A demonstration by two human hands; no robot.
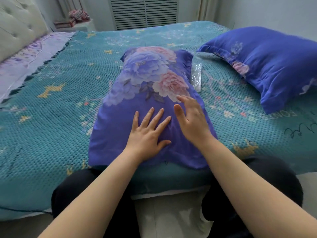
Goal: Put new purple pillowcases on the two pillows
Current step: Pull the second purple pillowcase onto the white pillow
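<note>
A pillow in a purple pillowcase with large pink and lilac flowers (145,86) lies lengthwise on the bed in front of me. My left hand (149,133) rests flat on its near half, fingers spread. My right hand (190,119) is open beside it, fingers straight and blurred, touching or just above the cloth. A second pillow in a darker purple-blue case (274,66) lies at the right of the bed, apart from both hands.
The bed has a teal knitted blanket (60,103). A clear plastic bag (196,76) lies just right of the near pillow. A lilac sheet (25,62) and padded headboard (17,23) are at the left. My dark-trousered knees (257,177) touch the bed's edge.
</note>
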